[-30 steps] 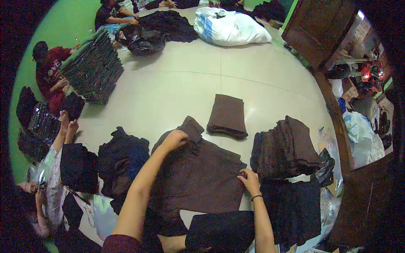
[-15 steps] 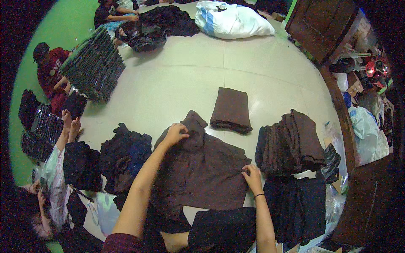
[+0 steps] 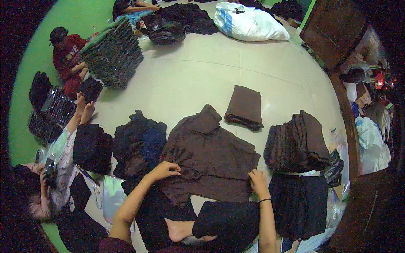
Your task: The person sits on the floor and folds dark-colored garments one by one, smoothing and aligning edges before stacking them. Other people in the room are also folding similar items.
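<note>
A dark brown garment (image 3: 211,145) lies spread on the floor in front of me, with a narrow piece of it sticking out at the top. A crease or fold line runs across its lower part. My left hand (image 3: 166,170) is at the garment's lower left, thumb and fingers pinched on the cloth. At the lower right edge, my right hand (image 3: 257,182) has its fingertips closed on the fabric. A neat folded brown garment (image 3: 244,105) lies just beyond the spread one.
Folded brown garments (image 3: 297,143) stand in a stack at right, above black folded cloth (image 3: 298,204). Dark crumpled clothes (image 3: 139,145) lie at left. Beyond are a person in dark red (image 3: 67,55), a packaged stack (image 3: 114,52) and a white sack (image 3: 251,22). Another person's legs (image 3: 63,147) stretch out at left.
My left hand has come down from the garment's top to its lower left. My right hand has moved nearer along the right edge. A crease now crosses the lower cloth. The view has shifted.
</note>
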`<state>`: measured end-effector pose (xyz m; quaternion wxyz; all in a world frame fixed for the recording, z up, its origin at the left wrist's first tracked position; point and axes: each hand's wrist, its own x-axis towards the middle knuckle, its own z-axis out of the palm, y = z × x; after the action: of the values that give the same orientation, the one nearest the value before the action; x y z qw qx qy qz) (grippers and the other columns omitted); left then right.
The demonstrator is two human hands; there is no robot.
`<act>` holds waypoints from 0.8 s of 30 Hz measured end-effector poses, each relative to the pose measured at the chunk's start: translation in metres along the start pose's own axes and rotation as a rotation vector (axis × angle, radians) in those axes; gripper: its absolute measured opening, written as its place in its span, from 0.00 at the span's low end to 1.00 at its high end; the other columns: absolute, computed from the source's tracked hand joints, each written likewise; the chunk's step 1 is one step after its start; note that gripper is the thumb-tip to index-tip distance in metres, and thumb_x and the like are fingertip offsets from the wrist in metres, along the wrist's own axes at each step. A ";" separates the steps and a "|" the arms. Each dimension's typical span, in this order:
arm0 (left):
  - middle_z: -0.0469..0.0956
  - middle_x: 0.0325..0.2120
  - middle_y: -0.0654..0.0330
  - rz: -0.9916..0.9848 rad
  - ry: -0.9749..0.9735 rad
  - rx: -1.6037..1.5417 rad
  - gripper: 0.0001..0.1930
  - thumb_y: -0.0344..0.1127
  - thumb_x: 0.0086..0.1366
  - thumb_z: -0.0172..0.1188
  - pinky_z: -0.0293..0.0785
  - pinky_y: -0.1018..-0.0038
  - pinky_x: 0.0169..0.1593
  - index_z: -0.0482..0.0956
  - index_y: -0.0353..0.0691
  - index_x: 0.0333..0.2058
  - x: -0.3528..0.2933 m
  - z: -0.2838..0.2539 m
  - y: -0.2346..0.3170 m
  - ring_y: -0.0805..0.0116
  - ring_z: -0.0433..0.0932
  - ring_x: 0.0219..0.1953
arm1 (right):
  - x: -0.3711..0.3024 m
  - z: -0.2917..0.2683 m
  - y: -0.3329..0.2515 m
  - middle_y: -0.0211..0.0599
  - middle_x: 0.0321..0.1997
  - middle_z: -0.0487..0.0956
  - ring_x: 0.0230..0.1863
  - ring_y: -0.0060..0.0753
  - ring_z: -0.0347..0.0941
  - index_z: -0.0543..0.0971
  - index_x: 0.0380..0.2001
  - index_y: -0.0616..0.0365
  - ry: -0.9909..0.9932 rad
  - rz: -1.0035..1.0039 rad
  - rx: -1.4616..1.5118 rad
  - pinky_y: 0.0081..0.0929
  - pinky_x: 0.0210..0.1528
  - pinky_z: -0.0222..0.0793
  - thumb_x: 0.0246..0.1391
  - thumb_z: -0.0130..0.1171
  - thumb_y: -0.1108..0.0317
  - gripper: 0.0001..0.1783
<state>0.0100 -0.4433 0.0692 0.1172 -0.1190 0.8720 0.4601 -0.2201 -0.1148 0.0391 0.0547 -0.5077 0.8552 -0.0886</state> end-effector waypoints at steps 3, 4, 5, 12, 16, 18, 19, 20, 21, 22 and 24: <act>0.70 0.37 0.55 0.089 0.187 0.153 0.17 0.42 0.48 0.57 0.63 0.70 0.44 0.71 0.37 0.35 -0.005 0.009 0.004 0.58 0.68 0.41 | -0.007 -0.001 -0.003 0.33 0.32 0.69 0.38 0.35 0.66 0.72 0.32 0.51 -0.061 0.052 0.026 0.34 0.43 0.58 0.33 0.51 0.75 0.15; 0.69 0.39 0.55 0.132 0.305 0.184 0.17 0.42 0.49 0.57 0.61 0.69 0.46 0.71 0.38 0.36 -0.002 0.012 0.005 0.57 0.66 0.43 | -0.010 -0.001 -0.004 0.33 0.33 0.69 0.38 0.35 0.66 0.72 0.33 0.51 -0.130 0.086 0.027 0.34 0.43 0.58 0.34 0.51 0.75 0.16; 0.67 0.41 0.54 0.204 0.438 0.224 0.18 0.42 0.49 0.56 0.60 0.68 0.48 0.70 0.39 0.37 0.002 0.014 0.005 0.57 0.64 0.46 | -0.014 -0.001 -0.006 0.32 0.34 0.70 0.39 0.34 0.66 0.72 0.33 0.51 -0.089 0.106 0.085 0.34 0.44 0.58 0.36 0.50 0.74 0.15; 0.51 0.55 0.53 -0.183 0.349 0.679 0.30 0.48 0.50 0.53 0.41 0.56 0.57 0.60 0.41 0.50 0.033 0.024 -0.010 0.52 0.45 0.57 | -0.015 0.005 -0.008 0.35 0.35 0.71 0.38 0.40 0.67 0.72 0.33 0.55 -0.070 0.353 0.284 0.29 0.36 0.63 0.44 0.50 0.68 0.10; 0.56 0.51 0.50 0.052 0.698 0.768 0.23 0.34 0.44 0.56 0.46 0.56 0.54 0.68 0.40 0.43 0.040 0.037 0.007 0.48 0.51 0.54 | -0.009 0.008 -0.005 0.41 0.38 0.68 0.41 0.42 0.65 0.69 0.35 0.59 0.226 0.384 0.400 0.30 0.42 0.62 0.42 0.53 0.67 0.14; 0.61 0.47 0.51 0.159 0.680 0.590 0.19 0.31 0.43 0.54 0.52 0.57 0.51 0.70 0.38 0.38 0.052 0.064 0.030 0.49 0.57 0.49 | -0.008 0.011 -0.003 0.42 0.39 0.68 0.43 0.43 0.64 0.69 0.35 0.59 0.243 0.327 0.423 0.31 0.43 0.60 0.41 0.55 0.67 0.15; 0.64 0.44 0.51 0.220 0.695 0.518 0.17 0.29 0.42 0.53 0.55 0.58 0.49 0.71 0.37 0.36 0.059 0.079 0.040 0.50 0.60 0.47 | -0.007 0.012 -0.002 0.42 0.39 0.68 0.43 0.44 0.64 0.69 0.35 0.60 0.247 0.315 0.432 0.31 0.44 0.60 0.41 0.55 0.66 0.16; 0.66 0.40 0.52 0.338 0.538 0.428 0.14 0.27 0.42 0.53 0.59 0.60 0.45 0.71 0.37 0.32 0.066 0.100 0.052 0.53 0.63 0.43 | -0.009 0.014 -0.001 0.43 0.39 0.68 0.43 0.44 0.64 0.69 0.35 0.60 0.207 0.340 0.440 0.31 0.44 0.60 0.40 0.56 0.66 0.17; 0.68 0.37 0.54 0.457 0.403 0.353 0.11 0.26 0.41 0.52 0.62 0.63 0.42 0.71 0.37 0.28 0.071 0.123 0.064 0.55 0.65 0.40 | -0.009 0.017 0.000 0.43 0.39 0.69 0.43 0.45 0.63 0.69 0.35 0.61 0.165 0.377 0.444 0.32 0.45 0.59 0.39 0.57 0.65 0.18; 0.67 0.35 0.54 0.515 0.204 0.342 0.10 0.26 0.41 0.52 0.63 0.65 0.40 0.70 0.37 0.27 0.075 0.146 0.074 0.57 0.66 0.39 | -0.011 0.019 0.001 0.44 0.39 0.69 0.43 0.45 0.63 0.69 0.35 0.61 0.116 0.411 0.437 0.32 0.45 0.59 0.39 0.57 0.64 0.19; 0.67 0.32 0.55 0.613 -0.069 0.372 0.10 0.28 0.44 0.51 0.65 0.66 0.39 0.68 0.38 0.30 0.078 0.182 0.088 0.57 0.67 0.36 | -0.014 0.024 0.003 0.45 0.39 0.69 0.42 0.45 0.63 0.69 0.35 0.61 0.092 0.449 0.419 0.33 0.45 0.59 0.38 0.58 0.63 0.20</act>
<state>-0.0743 -0.2515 0.0125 0.0228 0.1871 0.9316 0.3109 -0.2120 -0.1037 0.0146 0.1376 -0.2792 0.9107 -0.2715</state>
